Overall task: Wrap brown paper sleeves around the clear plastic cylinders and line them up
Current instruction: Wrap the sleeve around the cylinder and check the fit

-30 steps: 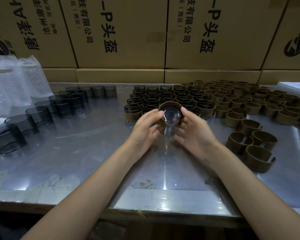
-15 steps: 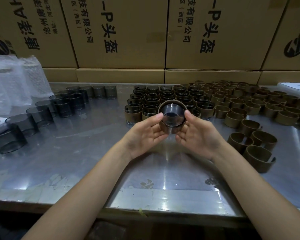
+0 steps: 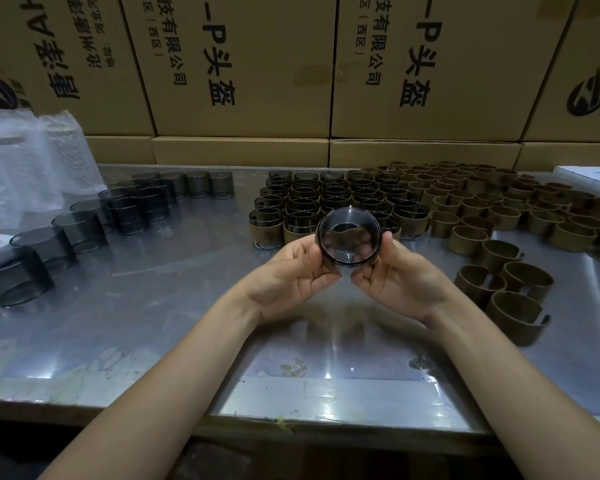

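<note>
A clear plastic cylinder (image 3: 349,236) is held up off the tabletop (image 3: 153,323), tipped so its open end faces the camera, right in front of the sleeved batch. It's gripped from both sides: the left hand (image 3: 291,271) is curled on its left edge with the thumb up on the rim, and the right hand (image 3: 400,277) is curled on the right edge the same way, palms turned inward. A brown paper sleeve can't really be made out on it from this angle.

Just behind it, a block of sleeved cylinders (image 3: 326,202) is lined up in rows, too tightly packed to be counted exactly. To the right, a big pile of empty paper sleeves (image 3: 499,209) is spread out, with three more (image 3: 506,292) sitting apart nearer the front edge. Off to the left, bare cylinders (image 3: 84,220) are strung out in a curved line, roughly a dozen, though the far ones blur together. Some bubble wrap (image 3: 25,168) is bunched at the far left.

Cardboard boxes (image 3: 239,64) are stacked along the back, printed with "-P头盔" and "技有限公司 (西区)"; the rest of the print is cut off.
</note>
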A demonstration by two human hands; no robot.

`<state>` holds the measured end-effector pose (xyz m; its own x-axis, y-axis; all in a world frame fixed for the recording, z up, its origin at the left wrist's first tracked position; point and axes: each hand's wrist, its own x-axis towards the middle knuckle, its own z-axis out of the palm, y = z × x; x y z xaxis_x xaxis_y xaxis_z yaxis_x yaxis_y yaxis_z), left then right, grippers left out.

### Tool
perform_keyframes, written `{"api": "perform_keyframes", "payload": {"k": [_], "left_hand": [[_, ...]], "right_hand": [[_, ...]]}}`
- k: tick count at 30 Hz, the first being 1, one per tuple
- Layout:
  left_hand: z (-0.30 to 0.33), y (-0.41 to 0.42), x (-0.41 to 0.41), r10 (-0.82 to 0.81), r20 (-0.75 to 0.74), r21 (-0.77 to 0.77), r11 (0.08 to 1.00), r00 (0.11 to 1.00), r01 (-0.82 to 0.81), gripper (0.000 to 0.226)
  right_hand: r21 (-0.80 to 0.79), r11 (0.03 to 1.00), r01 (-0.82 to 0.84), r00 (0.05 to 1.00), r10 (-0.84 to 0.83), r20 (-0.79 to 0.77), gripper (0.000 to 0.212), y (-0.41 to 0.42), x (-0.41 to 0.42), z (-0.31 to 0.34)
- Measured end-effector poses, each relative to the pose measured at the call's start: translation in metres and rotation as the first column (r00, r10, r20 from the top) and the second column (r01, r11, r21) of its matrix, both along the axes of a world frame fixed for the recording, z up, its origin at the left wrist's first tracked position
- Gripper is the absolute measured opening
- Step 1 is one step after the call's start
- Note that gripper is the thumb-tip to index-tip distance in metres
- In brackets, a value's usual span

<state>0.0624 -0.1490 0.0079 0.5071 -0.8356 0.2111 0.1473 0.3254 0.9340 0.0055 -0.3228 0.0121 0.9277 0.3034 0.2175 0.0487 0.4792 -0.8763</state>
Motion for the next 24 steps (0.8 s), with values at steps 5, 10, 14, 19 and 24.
{"api": "perform_keyframes", "payload": {"k": [5, 10, 14, 19, 24], "left_hand": [[0.001, 0.001, 0.004, 0.009, -0.041, -0.029, 1.0, 0.999, -0.011, 0.06], [0.008, -0.01, 0.001, 0.351, 0.032, 0.112, 0.929, 0.936, -0.353, 0.065], [0.002, -0.014, 0.003, 0.545, 0.408, 0.049, 0.788, 0.733, -0.613, 0.065], [-0.012, -0.014, 0.005, 0.553, 0.737, -0.108, 0.663, 0.388, -0.74, 0.065], [-0.019, -0.018, 0.009, 0.453, 0.826, -0.087, 0.691, 0.336, -0.718, 0.064]], "right_hand": [[0.025, 0.997, 0.07, 0.993, -0.068, -0.092, 0.079, -0.001, -0.001, 0.004], [-0.289, 0.898, 0.331, 0.932, -0.359, -0.048, 0.076, 0.007, 0.003, 0.005], [-0.525, 0.712, 0.466, 0.878, -0.442, 0.181, 0.056, 0.012, 0.008, 0.001], [-0.662, 0.323, 0.676, 0.733, -0.381, 0.563, 0.048, 0.006, 0.011, -0.01], [-0.689, 0.035, 0.724, 0.664, -0.303, 0.683, 0.049, -0.004, 0.007, -0.01]]}}
